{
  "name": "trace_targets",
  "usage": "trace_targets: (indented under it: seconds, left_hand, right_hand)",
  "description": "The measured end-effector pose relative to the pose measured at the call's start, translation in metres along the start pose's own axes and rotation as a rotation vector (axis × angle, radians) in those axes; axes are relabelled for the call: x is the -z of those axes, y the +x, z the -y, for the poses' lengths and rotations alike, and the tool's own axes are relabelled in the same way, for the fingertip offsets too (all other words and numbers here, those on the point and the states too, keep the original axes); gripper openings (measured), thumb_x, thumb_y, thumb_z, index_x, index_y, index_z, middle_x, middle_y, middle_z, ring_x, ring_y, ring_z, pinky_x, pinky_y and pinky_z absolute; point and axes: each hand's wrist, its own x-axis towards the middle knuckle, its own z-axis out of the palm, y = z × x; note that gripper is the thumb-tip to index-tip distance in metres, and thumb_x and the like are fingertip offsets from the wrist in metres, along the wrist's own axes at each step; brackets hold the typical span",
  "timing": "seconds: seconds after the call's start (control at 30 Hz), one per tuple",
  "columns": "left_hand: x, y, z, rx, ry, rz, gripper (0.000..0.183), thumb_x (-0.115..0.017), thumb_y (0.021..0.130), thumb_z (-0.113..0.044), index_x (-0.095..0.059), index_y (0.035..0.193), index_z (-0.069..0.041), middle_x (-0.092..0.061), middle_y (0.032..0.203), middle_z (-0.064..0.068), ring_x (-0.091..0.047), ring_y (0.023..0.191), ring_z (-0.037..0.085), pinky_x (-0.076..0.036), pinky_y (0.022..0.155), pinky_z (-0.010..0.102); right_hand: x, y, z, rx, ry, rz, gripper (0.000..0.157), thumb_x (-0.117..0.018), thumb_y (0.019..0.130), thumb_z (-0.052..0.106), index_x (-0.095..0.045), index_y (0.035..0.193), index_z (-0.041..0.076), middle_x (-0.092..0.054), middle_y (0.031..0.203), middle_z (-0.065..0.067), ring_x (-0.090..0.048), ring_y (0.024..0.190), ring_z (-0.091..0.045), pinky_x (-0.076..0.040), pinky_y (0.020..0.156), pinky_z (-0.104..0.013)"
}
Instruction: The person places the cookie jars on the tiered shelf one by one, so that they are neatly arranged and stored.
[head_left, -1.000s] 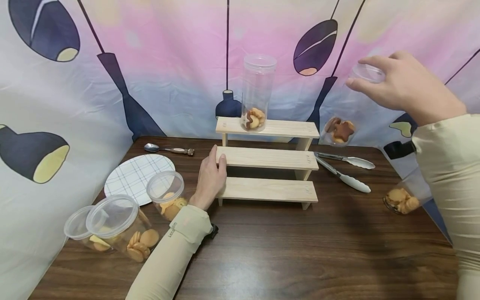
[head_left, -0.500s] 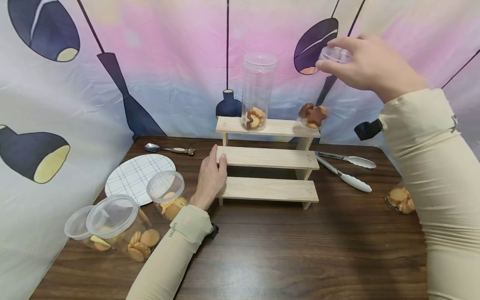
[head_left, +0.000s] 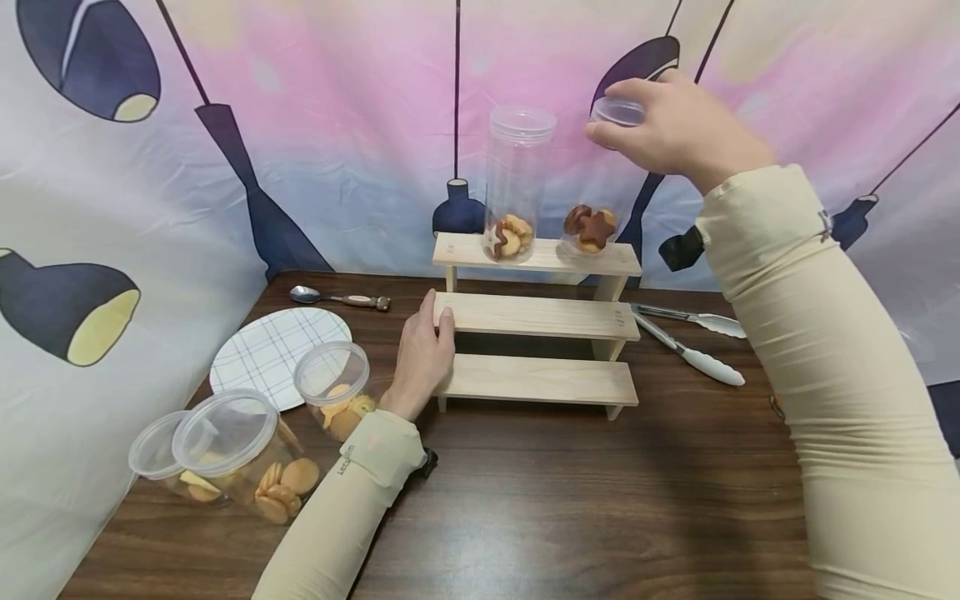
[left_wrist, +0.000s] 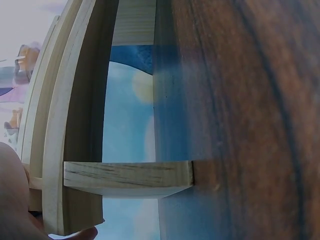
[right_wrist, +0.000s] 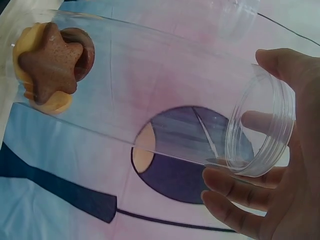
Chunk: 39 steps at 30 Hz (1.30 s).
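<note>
My right hand [head_left: 671, 125] grips a tall clear plastic jar [right_wrist: 165, 95] round its lidded top. Brown and tan cookies [head_left: 590, 229], one star-shaped, lie at the bottom of this jar, which stands upright at the right part of the top tier. My left hand [head_left: 420, 358] holds the left end of the three-tier wooden shelf [head_left: 536, 315], its thumb by the middle board. In the left wrist view, a fingertip [left_wrist: 87, 233] shows past the board's end. Left of the gripped jar, a similar lidded jar [head_left: 517, 175] with cookies stands on the top tier.
Lidded cookie jars [head_left: 225, 433] stand at the left by a white checked plate [head_left: 277, 350]. Behind the plate lies a spoon [head_left: 337, 297]. Tongs [head_left: 693, 354] lie right of the shelf. My right sleeve mostly hides something at the right [head_left: 777, 407]. A printed cloth [head_left: 360, 125] hangs behind.
My right hand has carried the jar leftward, from right of the shelf to over its top tier, beside the other jar. The left hand has stayed in place.
</note>
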Motion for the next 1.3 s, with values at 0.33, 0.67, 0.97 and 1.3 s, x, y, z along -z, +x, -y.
trace_targets:
  seconds: [0.33, 0.67, 0.97, 1.3]
  left_hand:
    - [0.0, -0.001, -0.004, -0.004, -0.004, -0.009, 0.061, -0.031, 0.107, -0.043, -0.026, 0.158, -0.01, -0.042, 0.152, 0.021, -0.036, 0.142, 0.036, -0.029, 0.116, 0.05]
    - [-0.003, -0.001, -0.004, -0.008, -0.001, 0.004, 0.061, -0.029, 0.107, -0.044, -0.024, 0.159, -0.011, -0.043, 0.152, 0.021, -0.037, 0.141, 0.036, -0.03, 0.116, 0.049]
    - [-0.002, -0.003, -0.006, -0.005, -0.009, 0.014, 0.062, -0.029, 0.107, -0.044, -0.023, 0.159, -0.012, -0.041, 0.153, 0.02, -0.035, 0.143, 0.036, -0.029, 0.116, 0.05]
    - [-0.003, -0.003, -0.005, -0.011, -0.009, 0.004, 0.062, -0.03, 0.107, -0.043, -0.026, 0.158, -0.008, -0.043, 0.151, 0.022, -0.037, 0.141, 0.037, -0.03, 0.115, 0.05]
  right_hand:
    - [-0.009, 0.007, 0.012, 0.003, -0.007, 0.026, 0.079, -0.04, 0.094, 0.067, -0.023, 0.16, 0.027, -0.013, 0.164, -0.023, -0.021, 0.147, -0.045, -0.025, 0.111, -0.068]
    - [-0.012, 0.007, 0.009, -0.008, -0.01, 0.044, 0.08, -0.04, 0.094, 0.068, -0.022, 0.161, 0.027, -0.009, 0.163, -0.025, -0.022, 0.146, -0.048, -0.025, 0.11, -0.069]
    - [-0.013, 0.009, 0.003, -0.014, 0.012, 0.055, 0.081, -0.041, 0.094, 0.067, -0.021, 0.161, 0.026, -0.01, 0.163, -0.027, -0.022, 0.146, -0.048, -0.024, 0.111, -0.068]
    - [-0.013, 0.008, 0.004, -0.005, 0.003, 0.069, 0.081, -0.04, 0.094, 0.067, -0.02, 0.161, 0.025, -0.012, 0.161, -0.029, -0.022, 0.145, -0.048, -0.025, 0.111, -0.067]
